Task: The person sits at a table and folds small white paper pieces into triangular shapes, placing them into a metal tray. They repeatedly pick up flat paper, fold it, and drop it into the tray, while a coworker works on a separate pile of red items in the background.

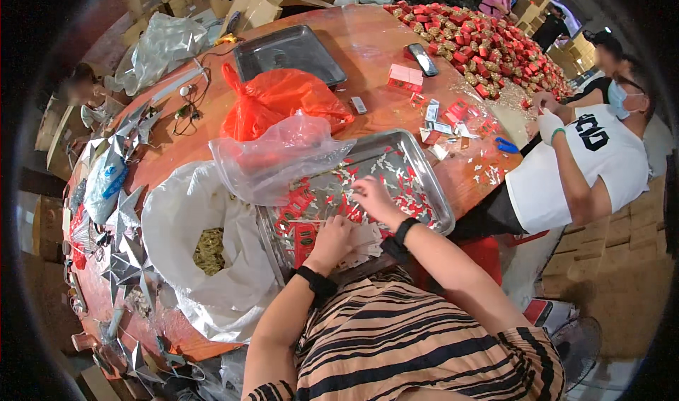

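In front of me stands a metal tray (pixel 441 197) strewn with small red and white cut pieces (pixel 404 190). My left hand (pixel 332 240) is low over its near part, fingers curled and pressed down; what they grip is hidden. Beside that hand lie a red printed card (pixel 304 240) and several white cards (pixel 366 240). My right hand (pixel 376 199) hovers over the loose pieces a little farther away, its fingertips pinched together. Anything between those fingertips is too small to make out. A clear plastic bag (pixel 272 164) overlaps the tray's far left part.
Left of the tray, a white sack (pixel 177 238) holds greenish-gold material. Beyond are a red bag (pixel 283 97), a black tray (pixel 290 51), a phone (pixel 422 60) and heaped red-and-gold items (pixel 481 44). Silver stars (pixel 131 263) crowd the left edge; a masked person (pixel 576 160) sits right.
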The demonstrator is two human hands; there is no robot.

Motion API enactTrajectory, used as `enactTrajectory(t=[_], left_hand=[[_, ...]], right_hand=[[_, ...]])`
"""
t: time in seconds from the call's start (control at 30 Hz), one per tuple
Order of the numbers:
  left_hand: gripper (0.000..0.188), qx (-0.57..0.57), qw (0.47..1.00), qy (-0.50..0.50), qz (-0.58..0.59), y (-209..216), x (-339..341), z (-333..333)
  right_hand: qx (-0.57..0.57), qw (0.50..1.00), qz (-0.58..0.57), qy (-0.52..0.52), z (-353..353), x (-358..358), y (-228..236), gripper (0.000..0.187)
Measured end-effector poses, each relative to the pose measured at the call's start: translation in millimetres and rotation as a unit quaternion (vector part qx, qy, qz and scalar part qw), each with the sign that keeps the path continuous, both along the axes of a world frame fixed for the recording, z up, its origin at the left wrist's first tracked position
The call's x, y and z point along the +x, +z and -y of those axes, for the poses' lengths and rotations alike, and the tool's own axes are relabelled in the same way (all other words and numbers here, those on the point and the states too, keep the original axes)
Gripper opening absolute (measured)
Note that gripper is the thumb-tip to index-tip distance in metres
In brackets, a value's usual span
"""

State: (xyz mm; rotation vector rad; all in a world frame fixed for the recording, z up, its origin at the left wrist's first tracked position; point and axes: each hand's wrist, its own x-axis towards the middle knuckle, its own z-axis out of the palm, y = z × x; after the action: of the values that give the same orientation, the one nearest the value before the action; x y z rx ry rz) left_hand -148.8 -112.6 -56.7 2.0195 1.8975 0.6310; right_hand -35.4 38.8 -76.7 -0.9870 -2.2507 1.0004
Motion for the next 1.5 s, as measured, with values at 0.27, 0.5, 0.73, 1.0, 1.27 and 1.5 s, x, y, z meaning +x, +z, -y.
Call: enactTrajectory(t=[0.27,0.5,0.73,1.0,1.27,1.5], left_hand=[[0.044,-0.005,0.991,0.056,0.119,25,-26,32],[0.047,-0.102,0.817,0.187,0.536,12,-37,41],[0.047,0.022,0.928,0.207,0.309,41,-24,31],[0.047,0.061,0.957,0.171,0.228,58,-24,36],[0.043,0.070,0.958,0.200,0.191,60,-21,35],[0.042,0.095,0.956,0.226,0.163,69,-15,32]], right_hand=[[0.100,0.992,0.081,0.012,-3,-47,-10,0.010],[-0.292,0.946,-0.144,-0.008,-14,-9,29,0.009],[-0.394,0.910,-0.130,-0.002,17,4,64,0.013],[-0.265,0.958,-0.081,0.080,15,8,68,0.016],[-0.130,0.983,-0.033,0.128,29,15,105,0.015],[0.001,0.992,-0.051,0.117,41,20,120,0.008]])
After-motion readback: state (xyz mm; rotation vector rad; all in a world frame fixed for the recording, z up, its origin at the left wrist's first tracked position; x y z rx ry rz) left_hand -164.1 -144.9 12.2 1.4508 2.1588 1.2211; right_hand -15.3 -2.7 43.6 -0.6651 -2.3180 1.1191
